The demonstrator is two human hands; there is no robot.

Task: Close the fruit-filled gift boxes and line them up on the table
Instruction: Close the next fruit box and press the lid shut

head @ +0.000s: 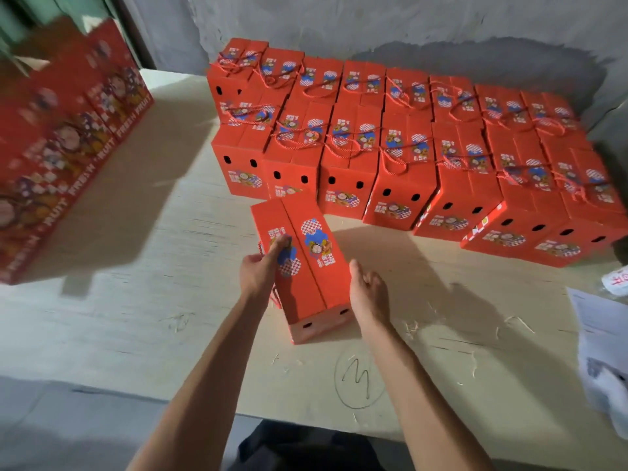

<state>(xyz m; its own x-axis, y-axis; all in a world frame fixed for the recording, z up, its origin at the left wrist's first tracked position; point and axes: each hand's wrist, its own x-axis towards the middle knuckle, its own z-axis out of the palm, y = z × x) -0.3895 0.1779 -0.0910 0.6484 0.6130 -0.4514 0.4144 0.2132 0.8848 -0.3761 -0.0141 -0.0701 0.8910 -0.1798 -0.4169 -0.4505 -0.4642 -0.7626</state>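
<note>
Blurry box stack (64,137) far left. Left hand (263,263) on the centre box (302,263), fingers (282,243) curled over its left top flap to press it shut. Right hand (368,290) beside the box's right side, fingers apart, steadying. Finished rows (424,154) behind on the desk (136,300); papers (601,334) far right.

Box rows (390,147) wall the far side; near table (170,266) open.

Dim, flat light. Soft shadows fall across tabletop (142,253) centre and left. Red cartons (61,144) at left edge motion-blurred; wide-angle bending toward the corners.
</note>
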